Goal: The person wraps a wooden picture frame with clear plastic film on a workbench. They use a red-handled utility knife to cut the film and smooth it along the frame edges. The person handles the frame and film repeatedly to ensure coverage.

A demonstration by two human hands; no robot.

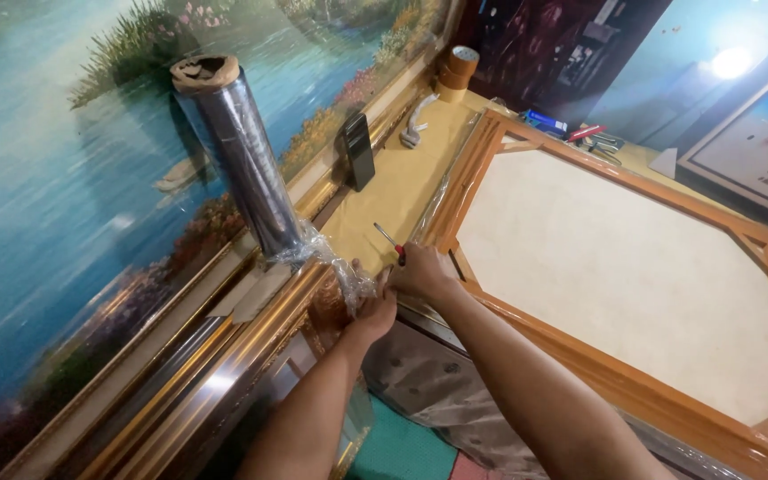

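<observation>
My left hand [372, 313] grips a bunched strip of clear plastic wrap [331, 262] that runs from a standing roll of wrap [240, 151] with a cardboard core. My right hand [420, 271] presses on the near corner of a wooden stretcher frame [620, 378] that lies back-side up, its pale canvas [615, 267] showing. Both hands meet at that corner, beside an ornate gilded frame [251, 356]. A small red-handled screwdriver [391, 242] lies just beyond my right fingers.
A large landscape painting [64, 178] leans at the left. On the yellow tabletop [402, 178] stand a black phone [357, 149], a white tool [415, 120] and a tape roll [460, 71]. Small tools [580, 133] lie at the far edge.
</observation>
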